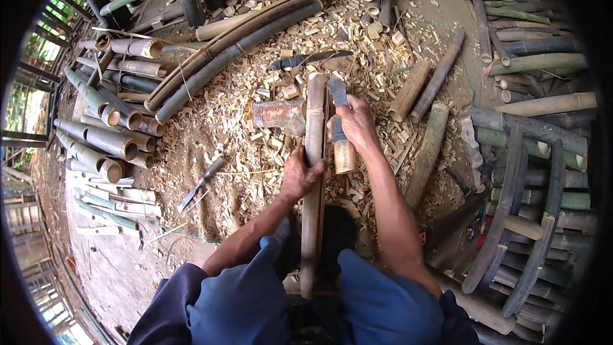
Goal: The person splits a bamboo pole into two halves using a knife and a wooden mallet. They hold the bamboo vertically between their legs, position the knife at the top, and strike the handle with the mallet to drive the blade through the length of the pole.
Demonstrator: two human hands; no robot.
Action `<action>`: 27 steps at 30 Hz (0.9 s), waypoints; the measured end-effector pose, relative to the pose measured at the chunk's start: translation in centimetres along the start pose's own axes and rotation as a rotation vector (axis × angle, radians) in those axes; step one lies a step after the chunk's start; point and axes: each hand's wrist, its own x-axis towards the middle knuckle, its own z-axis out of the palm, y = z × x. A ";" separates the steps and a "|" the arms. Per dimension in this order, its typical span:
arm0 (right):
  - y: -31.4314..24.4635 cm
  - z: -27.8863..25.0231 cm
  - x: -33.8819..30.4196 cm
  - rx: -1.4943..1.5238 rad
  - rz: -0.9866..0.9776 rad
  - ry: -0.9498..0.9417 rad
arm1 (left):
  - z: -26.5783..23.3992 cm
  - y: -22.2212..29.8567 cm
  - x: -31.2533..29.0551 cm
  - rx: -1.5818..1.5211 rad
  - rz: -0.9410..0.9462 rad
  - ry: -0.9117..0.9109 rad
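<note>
Left hand [299, 176] grips upright bamboo pole [314, 153] | right hand [353, 124] holds chopping knife [338, 105] beside pole | ground: bamboo chips [242, 134]

Bamboo poles [108, 144], wood chips [255, 153], spare knife [201, 183]

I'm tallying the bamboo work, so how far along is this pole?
Done: shavings carpet the ground. In hand: the left hand steadies the upright bamboo pole while the right hand holds a knife by its upper part. Left: many uncut poles lie stacked nearby.
</note>
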 end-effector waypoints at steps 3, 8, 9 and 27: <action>0.2 -1.8 -2.4 -0.162 -0.041 -0.088 | -1.9 0.4 0.9 -0.604 -0.133 -0.383; 2.7 -3.3 -9.1 0.327 0.060 -0.028 | -3.2 3.1 -1.6 -0.009 -0.055 -0.254; 3.4 -3.4 -10.0 0.356 0.062 0.014 | -3.4 4.2 -1.9 0.154 -0.084 -0.271; 6.9 -4.4 -15.5 0.393 0.137 -0.006 | -7.1 -0.3 -4.8 0.514 -0.108 -0.150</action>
